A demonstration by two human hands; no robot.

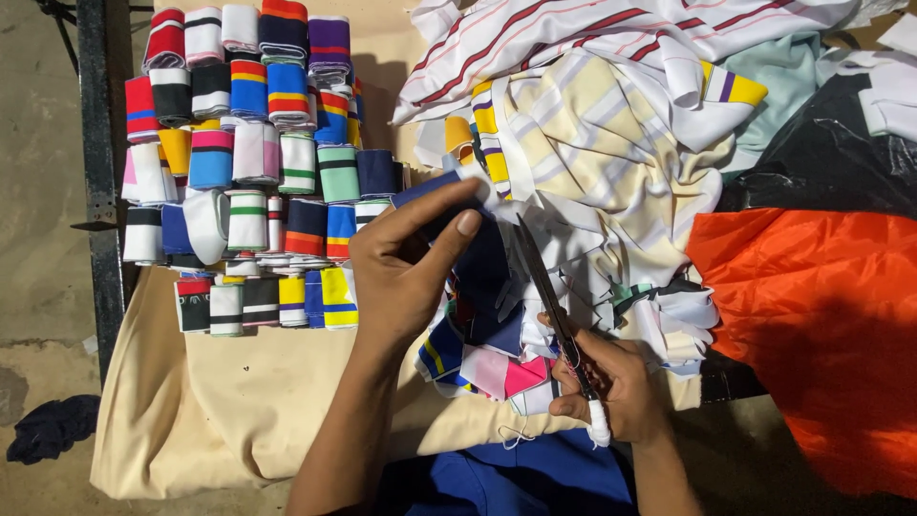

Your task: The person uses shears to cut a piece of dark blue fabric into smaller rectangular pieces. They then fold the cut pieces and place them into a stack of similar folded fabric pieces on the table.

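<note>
Now my left hand pinches one navy strip taut above the scrap heap, so my one pair of scissors, gripped in my right hand, can reach its edge. Folded striped cuffs, several dozen, sit in rows on the tan cloth, clear of cutting.

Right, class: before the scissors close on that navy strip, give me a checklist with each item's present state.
1. Left hand pinches navy strip: ok.
2. Right hand grips scissors: ok.
3. Blades meet the strip: cannot tell.
4. Left fingers apart from blades: ok.
5. Folded stacks away from the cut: ok.
6. Loose scrap pile lies under the blades: not ok.
</note>
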